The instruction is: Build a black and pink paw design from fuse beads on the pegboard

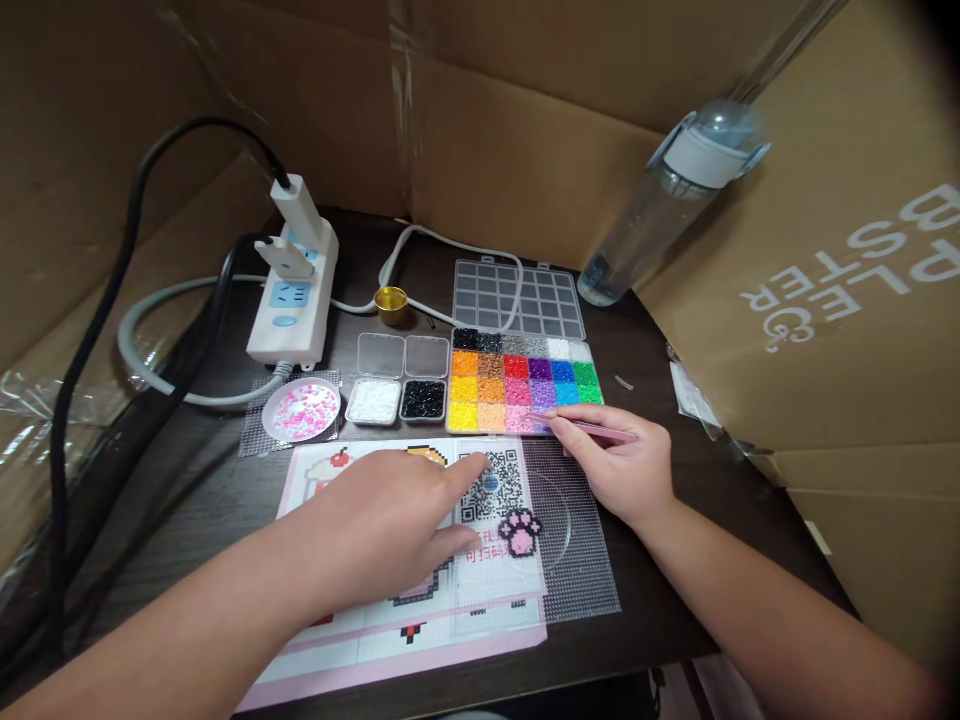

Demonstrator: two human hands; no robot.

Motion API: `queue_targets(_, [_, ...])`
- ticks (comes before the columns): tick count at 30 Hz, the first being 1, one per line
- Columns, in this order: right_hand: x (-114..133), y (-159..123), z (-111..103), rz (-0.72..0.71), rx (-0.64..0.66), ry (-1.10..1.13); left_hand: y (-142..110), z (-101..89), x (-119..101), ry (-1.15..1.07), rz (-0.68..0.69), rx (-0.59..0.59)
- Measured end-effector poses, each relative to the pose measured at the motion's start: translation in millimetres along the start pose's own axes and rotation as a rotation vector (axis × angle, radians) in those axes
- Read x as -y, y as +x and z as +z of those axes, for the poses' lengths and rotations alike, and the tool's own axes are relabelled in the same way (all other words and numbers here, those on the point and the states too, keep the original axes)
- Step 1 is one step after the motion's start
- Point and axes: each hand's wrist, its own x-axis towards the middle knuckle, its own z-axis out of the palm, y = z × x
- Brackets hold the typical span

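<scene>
My right hand [622, 460] grips pink tweezers [600, 431], their tips over the pink beads at the front of the sectioned bead box [523, 432]. Whether the tips hold a bead is too small to tell. Over the printed pattern sheets [360, 650] hovers or rests my left hand [409, 515], index finger and thumb apart, nothing between them. Just right of it, a paw-shaped bead piece [519, 533] in black and pink lies on a clear pegboard [581, 560] that overlaps the sheets. Part of the printed pictures is hidden under my left hand.
Small boxes of white beads [374, 402] and black beads [424, 401] stand left of the bead box. A dish of mixed pink beads [302, 410], a power strip [292, 300] with cables, a gold cup [391, 305] and a water bottle [660, 210] sit around. Cardboard walls [510, 140] enclose the table.
</scene>
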Motion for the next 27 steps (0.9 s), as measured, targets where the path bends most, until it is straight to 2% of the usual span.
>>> queue_targets(13, [-2.1, -1.1, 2.9, 0.054, -0.022, 0.037, -2.0, -0.8, 0.3, -0.019, 0.019, -0.02])
queue_targets(27, [-2.1, -0.7, 3.2, 0.0, -0.035, 0.01, -1.1, -0.8, -0.5, -0.005, 0.011, 0.006])
